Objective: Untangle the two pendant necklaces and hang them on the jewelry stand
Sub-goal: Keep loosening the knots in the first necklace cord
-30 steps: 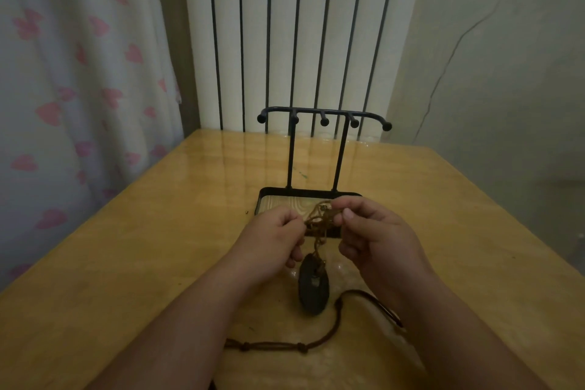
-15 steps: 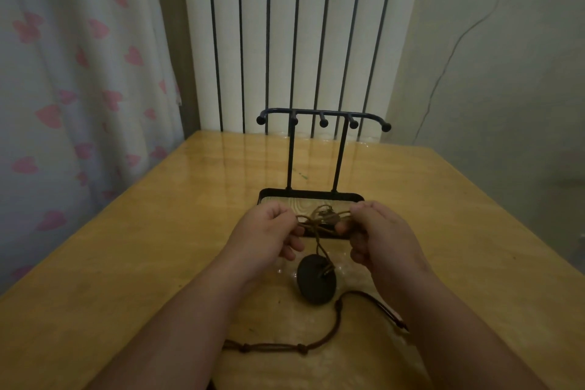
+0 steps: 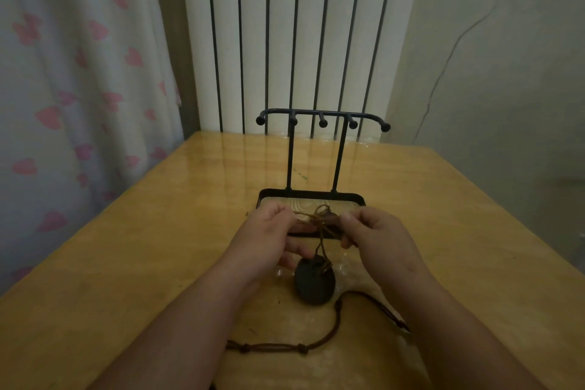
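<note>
My left hand [image 3: 269, 237] and my right hand [image 3: 376, 237] each pinch one side of a knot of brown cord [image 3: 319, 215] held just above the front of the jewelry stand's tray. From the knot a doubled cord drops to a dark round pendant [image 3: 313, 283] that rests on or just above the table. A darker knotted cord [image 3: 316, 340] trails across the table toward me. The black metal jewelry stand [image 3: 323, 119] has a top bar with several ball-tipped hooks, all bare. Whether a second pendant sits inside the knot is hidden by my fingers.
The stand's tray [image 3: 311, 195] sits mid-table on the glossy wooden table [image 3: 142, 263]. A white radiator [image 3: 294, 35] stands behind the far edge. A heart-patterned curtain [image 3: 72, 89] hangs along the left side, and a plain wall is to the right.
My hands have drawn apart, stretching the knot wider between them. The pendant has turned from edge-on to showing its flat face and hangs a little lower.
</note>
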`<state>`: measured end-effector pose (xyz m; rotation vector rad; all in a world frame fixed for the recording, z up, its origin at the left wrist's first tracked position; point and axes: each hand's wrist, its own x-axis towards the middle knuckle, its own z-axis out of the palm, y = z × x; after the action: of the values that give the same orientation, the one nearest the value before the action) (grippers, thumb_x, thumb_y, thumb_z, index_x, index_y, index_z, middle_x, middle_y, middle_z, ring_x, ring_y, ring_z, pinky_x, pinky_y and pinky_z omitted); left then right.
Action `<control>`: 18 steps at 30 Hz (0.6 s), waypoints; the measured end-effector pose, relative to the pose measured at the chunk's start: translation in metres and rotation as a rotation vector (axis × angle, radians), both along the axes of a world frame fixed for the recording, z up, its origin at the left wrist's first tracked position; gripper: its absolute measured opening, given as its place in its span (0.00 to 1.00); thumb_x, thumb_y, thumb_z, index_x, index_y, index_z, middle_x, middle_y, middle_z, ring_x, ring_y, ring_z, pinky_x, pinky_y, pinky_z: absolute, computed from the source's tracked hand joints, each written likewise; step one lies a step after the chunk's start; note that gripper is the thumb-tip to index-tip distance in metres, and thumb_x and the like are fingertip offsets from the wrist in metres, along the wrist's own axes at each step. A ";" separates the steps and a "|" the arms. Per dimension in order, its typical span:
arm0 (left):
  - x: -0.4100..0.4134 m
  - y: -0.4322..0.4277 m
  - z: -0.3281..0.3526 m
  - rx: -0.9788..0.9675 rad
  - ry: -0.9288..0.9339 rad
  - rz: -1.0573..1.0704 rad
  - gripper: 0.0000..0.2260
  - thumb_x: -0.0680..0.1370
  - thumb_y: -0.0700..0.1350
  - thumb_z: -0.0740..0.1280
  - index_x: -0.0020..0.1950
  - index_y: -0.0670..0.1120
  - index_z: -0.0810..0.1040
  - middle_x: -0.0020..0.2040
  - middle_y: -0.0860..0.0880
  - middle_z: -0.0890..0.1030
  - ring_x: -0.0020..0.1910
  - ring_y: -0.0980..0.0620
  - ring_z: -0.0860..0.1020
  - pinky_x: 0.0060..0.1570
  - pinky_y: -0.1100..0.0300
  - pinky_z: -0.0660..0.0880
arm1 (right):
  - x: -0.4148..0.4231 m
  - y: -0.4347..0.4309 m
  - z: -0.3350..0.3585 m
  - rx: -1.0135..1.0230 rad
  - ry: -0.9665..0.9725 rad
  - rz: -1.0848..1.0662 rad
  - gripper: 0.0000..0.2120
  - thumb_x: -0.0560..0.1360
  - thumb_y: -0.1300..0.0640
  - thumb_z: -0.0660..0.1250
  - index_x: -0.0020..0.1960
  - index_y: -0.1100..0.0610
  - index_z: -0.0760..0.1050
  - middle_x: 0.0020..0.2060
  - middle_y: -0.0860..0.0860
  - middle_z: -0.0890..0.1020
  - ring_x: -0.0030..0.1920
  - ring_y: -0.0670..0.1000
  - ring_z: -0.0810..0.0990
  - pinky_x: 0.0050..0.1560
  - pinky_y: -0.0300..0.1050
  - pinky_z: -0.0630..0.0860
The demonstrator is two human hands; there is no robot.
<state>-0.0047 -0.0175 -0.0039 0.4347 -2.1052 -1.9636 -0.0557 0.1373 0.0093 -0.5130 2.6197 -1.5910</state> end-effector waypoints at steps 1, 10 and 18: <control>0.000 0.000 0.000 0.007 0.006 0.007 0.07 0.83 0.44 0.57 0.50 0.46 0.74 0.49 0.48 0.85 0.38 0.47 0.84 0.30 0.57 0.74 | -0.001 0.000 0.000 -0.060 -0.069 -0.022 0.12 0.81 0.51 0.60 0.44 0.53 0.77 0.34 0.49 0.82 0.34 0.44 0.77 0.36 0.43 0.69; 0.001 0.001 0.002 -0.001 0.061 -0.041 0.05 0.81 0.42 0.61 0.50 0.46 0.77 0.48 0.49 0.86 0.35 0.51 0.80 0.32 0.59 0.72 | -0.008 -0.002 -0.007 0.135 -0.038 -0.050 0.03 0.74 0.54 0.66 0.45 0.47 0.77 0.43 0.47 0.81 0.45 0.47 0.79 0.49 0.51 0.80; 0.001 -0.002 -0.002 -0.084 0.078 -0.041 0.05 0.80 0.42 0.65 0.46 0.46 0.79 0.37 0.47 0.84 0.32 0.52 0.80 0.29 0.59 0.72 | 0.004 -0.009 -0.010 0.168 0.153 0.078 0.18 0.64 0.43 0.76 0.49 0.41 0.72 0.46 0.40 0.76 0.47 0.41 0.75 0.46 0.41 0.77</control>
<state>-0.0040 -0.0197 -0.0058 0.2969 -2.1548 -1.8738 -0.0517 0.1281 -0.0007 -0.7419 2.7719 -1.3454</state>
